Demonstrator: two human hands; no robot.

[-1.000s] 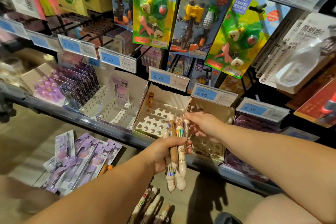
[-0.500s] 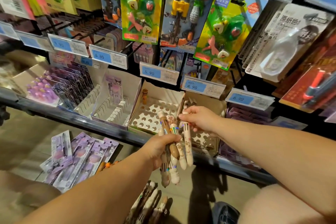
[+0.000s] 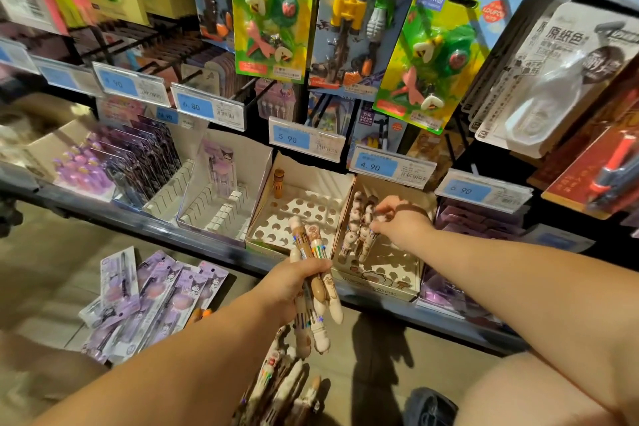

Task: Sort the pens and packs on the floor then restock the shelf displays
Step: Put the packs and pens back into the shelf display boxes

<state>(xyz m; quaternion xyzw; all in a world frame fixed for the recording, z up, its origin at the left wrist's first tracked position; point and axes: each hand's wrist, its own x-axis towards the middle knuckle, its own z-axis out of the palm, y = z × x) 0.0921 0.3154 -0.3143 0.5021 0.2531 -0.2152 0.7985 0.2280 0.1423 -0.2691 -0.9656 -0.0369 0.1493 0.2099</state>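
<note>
My left hand point(image 3: 290, 289) grips a bundle of several cream and brown multicolour pens point(image 3: 313, 301), held upright in front of the shelf edge. My right hand point(image 3: 403, 223) reaches into the right perforated pen box point(image 3: 380, 278) and pinches the top of a pen among several cream pens point(image 3: 358, 230) standing in its back left corner. The left perforated pen box point(image 3: 301, 214) holds a single brown pen point(image 3: 278, 180). More pens point(image 3: 276, 389) lie on the floor below my left hand. Purple pen packs point(image 3: 155, 297) are spread on the floor to the left.
A white slotted box point(image 3: 224, 214) holds one purple pack point(image 3: 221, 162); another beside it holds several dark purple packs point(image 3: 138, 162). Eraser packs point(image 3: 349, 14) hang on hooks above, with price tags point(image 3: 306, 140) along the rails. The shelf rail point(image 3: 155, 232) runs across.
My right hand carried one pen from the bundle away to the right box and now has it down among the standing pens. My left hand stayed with the bundle.
</note>
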